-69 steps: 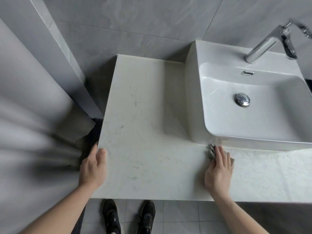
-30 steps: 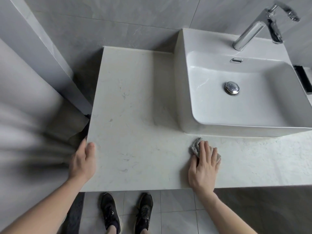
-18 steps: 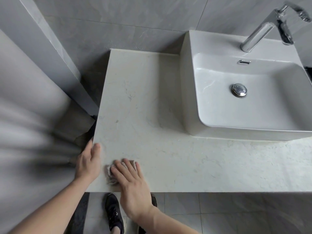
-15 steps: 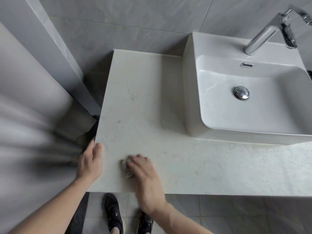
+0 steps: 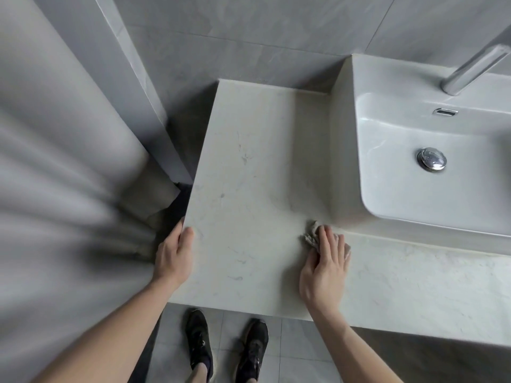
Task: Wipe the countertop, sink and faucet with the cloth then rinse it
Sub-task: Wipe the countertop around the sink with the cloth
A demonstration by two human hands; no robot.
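The right hand [image 5: 325, 268] is lying flat on the crumpled grey cloth [image 5: 312, 236], its grip spread with straight fingers pressing the cloth down on the pale stone table [image 5: 249, 175], not curled round it. Pressing flat like this is probably spreading the push over the cloth, so that more of it is rubbing the surface. The cloth is bunching out just ahead of the fingertips and a little to their left, and a corner is showing past the little-finger side. Just ahead of that grip, the near left corner of the white sink [image 5: 387, 217] is standing on the table, so the cloth is working the seam where basin meets stone.

The left hand [image 5: 174, 255] is holding the table's left edge, well to the left of the wiping hand: its thumb is lying on top, and its fingers are going over the side, out of sight. It seems to be steadying the body while the other arm is reaching.

Far ahead and to the right of the wiping grip, the chrome faucet [image 5: 470, 70] is rising behind the basin, above the drain plug [image 5: 431, 159]. Judging by where the cloth is, the table is being wiped, and the sink, the faucet and the rinsing are yet to come.
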